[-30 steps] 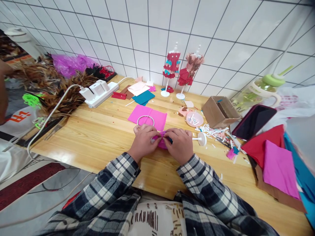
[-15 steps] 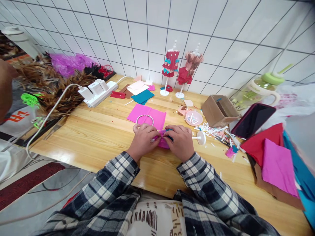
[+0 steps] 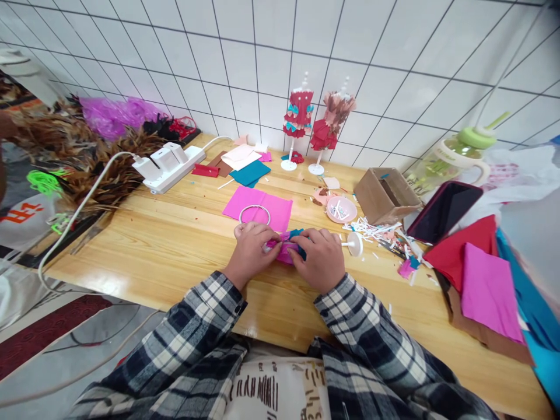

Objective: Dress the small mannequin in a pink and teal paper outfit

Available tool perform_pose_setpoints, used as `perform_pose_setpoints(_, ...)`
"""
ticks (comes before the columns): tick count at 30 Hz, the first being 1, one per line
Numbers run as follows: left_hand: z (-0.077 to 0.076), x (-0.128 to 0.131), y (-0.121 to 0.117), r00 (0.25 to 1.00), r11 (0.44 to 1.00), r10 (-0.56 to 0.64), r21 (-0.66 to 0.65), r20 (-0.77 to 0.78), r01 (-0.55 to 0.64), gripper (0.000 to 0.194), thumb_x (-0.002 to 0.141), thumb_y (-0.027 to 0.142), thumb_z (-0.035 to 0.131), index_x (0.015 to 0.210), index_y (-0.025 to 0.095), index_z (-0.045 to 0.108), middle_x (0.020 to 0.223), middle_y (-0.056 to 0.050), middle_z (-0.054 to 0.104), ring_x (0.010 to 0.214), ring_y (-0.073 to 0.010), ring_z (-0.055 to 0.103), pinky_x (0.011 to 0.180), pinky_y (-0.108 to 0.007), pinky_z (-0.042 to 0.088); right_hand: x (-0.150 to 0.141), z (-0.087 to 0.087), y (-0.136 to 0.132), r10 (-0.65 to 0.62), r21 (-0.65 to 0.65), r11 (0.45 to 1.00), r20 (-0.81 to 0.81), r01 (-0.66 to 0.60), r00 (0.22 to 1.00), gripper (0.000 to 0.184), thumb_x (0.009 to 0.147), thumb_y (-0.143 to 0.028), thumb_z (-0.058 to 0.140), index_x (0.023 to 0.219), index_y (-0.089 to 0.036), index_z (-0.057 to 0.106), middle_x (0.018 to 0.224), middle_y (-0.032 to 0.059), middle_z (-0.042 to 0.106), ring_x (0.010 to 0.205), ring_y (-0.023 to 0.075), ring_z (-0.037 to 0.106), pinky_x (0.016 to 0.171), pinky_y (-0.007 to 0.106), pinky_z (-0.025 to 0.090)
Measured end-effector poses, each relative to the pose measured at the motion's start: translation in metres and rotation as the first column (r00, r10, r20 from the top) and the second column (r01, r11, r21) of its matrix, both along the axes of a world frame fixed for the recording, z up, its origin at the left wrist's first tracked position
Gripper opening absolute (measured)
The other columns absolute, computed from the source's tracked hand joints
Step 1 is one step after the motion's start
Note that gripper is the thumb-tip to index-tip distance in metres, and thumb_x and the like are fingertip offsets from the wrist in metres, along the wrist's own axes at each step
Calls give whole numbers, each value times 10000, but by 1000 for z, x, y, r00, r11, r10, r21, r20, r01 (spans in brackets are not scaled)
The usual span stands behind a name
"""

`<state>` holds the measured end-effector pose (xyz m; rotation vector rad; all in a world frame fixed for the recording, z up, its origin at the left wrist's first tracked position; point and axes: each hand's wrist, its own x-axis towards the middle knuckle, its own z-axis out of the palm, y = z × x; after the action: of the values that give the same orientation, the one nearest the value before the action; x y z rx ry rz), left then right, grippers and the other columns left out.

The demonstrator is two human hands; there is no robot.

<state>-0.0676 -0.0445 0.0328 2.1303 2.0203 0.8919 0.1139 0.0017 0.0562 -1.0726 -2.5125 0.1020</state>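
Observation:
Both my hands are closed on a small doll-dress stand lying sideways, wrapped in magenta crepe paper with some teal paper at its right. My left hand pinches the left end of the magenta wrap. Opposite it, my right hand grips near the teal part, covering much of the piece. The stand's round white base sticks out beyond my right hand. Just past my left fingers, a thin metal ring lies on a flat magenta sheet.
Two finished dress stands, one with bows and one ruffled, stand by the tiled wall. On the right are a pink dish, paper scraps, a cardboard box, a phone and folded paper. A power strip sits left.
My fingers have shifted slightly on the wrapped piece, and more of the teal paper shows between my hands. The whole view has moved a little; the table items stay put.

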Motion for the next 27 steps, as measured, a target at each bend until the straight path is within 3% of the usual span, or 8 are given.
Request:
perform_pose_setpoints(9,2,1,-2,1000,1000,-14,9,-21,14,142,869,319,583,886,246,704,924,-37,681,930,-233,531,835,-422,308,-6,3,-8,13,-74,997,-8,-13,1000,65,867,-300,625,880,-252,668,920,39,633,853,218,516,727,363,292)
perform_pose_setpoints(17,4,-7,-4,989,993,-115,18,88,114,115,832,288,607,869,246,707,988,-23,678,965,-216,557,870,-412,334,-1,3,-8,120,7,993,-5,-120,993,132,916,-297,564,908,-264,691,928,37,641,865,209,492,744,369,275)
perform_pose_setpoints(23,2,-5,-2,993,997,-79,10,90,78,101,825,320,638,835,254,713,948,-21,680,943,-219,563,851,-410,338,0,1,-11,116,33,993,-31,-115,993,159,898,-362,579,908,-269,707,976,51,615,873,220,486,756,376,295)
perform_pose_setpoints(27,2,-3,-3,994,996,-86,-4,73,87,101,826,323,634,847,260,710,972,-19,675,964,-222,558,858,-417,333,2,3,-7,62,-2,998,-139,-63,988,261,917,-420,544,1053,-257,695,1041,73,613,920,231,505,790,382,321)
